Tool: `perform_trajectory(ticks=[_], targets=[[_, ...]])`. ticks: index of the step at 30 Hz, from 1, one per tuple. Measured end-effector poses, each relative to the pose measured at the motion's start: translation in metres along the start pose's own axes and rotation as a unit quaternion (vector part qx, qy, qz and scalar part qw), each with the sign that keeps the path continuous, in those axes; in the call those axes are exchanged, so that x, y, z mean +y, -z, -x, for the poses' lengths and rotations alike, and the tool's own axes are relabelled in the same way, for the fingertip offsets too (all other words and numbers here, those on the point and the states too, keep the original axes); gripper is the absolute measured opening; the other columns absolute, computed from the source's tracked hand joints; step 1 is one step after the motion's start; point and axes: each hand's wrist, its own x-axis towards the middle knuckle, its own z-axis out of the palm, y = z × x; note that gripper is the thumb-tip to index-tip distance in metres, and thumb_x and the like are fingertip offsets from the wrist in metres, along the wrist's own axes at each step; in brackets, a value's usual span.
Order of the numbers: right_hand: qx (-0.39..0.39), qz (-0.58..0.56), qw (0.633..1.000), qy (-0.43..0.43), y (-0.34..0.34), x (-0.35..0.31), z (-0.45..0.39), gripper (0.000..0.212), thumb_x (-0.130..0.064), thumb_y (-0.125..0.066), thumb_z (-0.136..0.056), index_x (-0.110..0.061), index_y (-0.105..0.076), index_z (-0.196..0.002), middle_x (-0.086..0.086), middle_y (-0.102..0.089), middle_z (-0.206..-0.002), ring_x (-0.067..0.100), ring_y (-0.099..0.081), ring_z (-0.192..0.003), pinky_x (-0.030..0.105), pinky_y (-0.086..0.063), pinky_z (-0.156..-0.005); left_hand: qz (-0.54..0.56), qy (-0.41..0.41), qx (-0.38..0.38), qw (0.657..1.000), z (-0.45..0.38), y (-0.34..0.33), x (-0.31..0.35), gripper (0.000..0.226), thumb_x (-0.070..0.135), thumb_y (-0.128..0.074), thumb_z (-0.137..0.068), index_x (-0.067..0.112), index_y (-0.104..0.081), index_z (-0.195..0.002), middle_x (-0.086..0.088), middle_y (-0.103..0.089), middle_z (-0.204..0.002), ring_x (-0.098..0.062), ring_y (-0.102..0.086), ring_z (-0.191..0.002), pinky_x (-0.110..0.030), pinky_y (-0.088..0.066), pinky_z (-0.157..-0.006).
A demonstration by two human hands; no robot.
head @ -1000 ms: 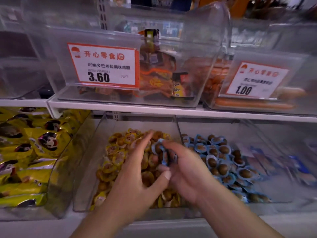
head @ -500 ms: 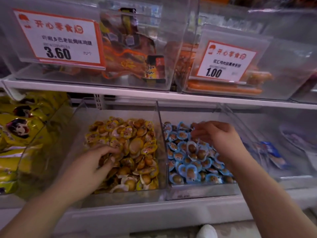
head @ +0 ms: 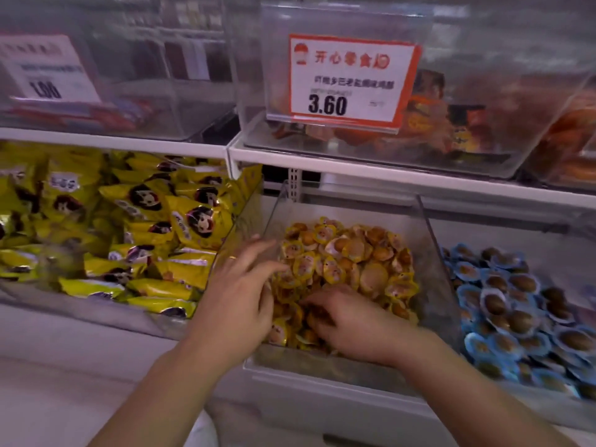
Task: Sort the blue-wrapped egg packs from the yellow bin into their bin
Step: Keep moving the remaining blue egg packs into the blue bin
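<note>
We see one head view, looking forward and down, close over the yellow bin (head: 429,253) at centre; shelf (head: 387,175) at 12 o'clock, blue bin (head: 548,401) at 3 o'clock.

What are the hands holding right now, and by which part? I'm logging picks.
Cannot be told. The left hand rests spread on the yellow egg packs; the right hand digs among them, fingertips hidden.

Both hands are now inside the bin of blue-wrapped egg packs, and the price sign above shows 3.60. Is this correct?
Not quite. The head view shows the left hand and right hand in the yellow bin, not among the blue-wrapped egg packs. The price sign does show 3.60.
</note>
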Motion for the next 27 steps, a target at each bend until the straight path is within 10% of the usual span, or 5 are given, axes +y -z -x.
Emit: perform_trajectory(ticks=[6,16,27], targets=[[-0.052,0.147,0.986,-0.054,-0.02,0.001,-0.031,0.062,-0.052,-0.047,-0.084,-0.037,-0.037,-0.144,-0.007,-0.039,-0.148,0.033,-0.025,-0.13,0.061,-0.026,-0.104,0.045,0.014,-0.011,0.999,-0.002,-0.001,-0.002,0.036,0.008,-0.056,-0.085,0.025,-0.07,-0.114,0.005,-0.051,-0.142,-0.024,-0.058,-0.118,-0.042,-0.048,-0.1],[-0.069,0.103,0.991,-0.054,-0.009,-0.002,-0.032,0.034,-0.051,-0.06,-0.072,-0.033,-0.057,-0.1,-0.002,-0.063,-0.105,0.023,-0.059,-0.1,0.033,-0.043,-0.076,0.054,0.019,-0.014,0.998,-0.002,0.002,0.0,0.032,0.014,-0.057,-0.088,0.026,-0.069,-0.115,0.01,-0.049,-0.142,-0.019,-0.052,-0.12,-0.037,-0.043,-0.101],[0.267,-0.146,0.939,-0.158,0.035,0.02,0.001,0.027,-0.027,-0.06,-0.097,-0.026,-0.062,-0.124,-0.002,-0.071,-0.109,0.02,-0.065,-0.104,0.029,-0.05,-0.084,0.069,-0.005,0.087,0.994,-0.011,-0.006,0.022,0.033,0.027,-0.055,-0.091,0.023,-0.065,-0.123,0.006,-0.057,-0.131,-0.017,-0.051,-0.125,-0.039,-0.043,-0.102]])
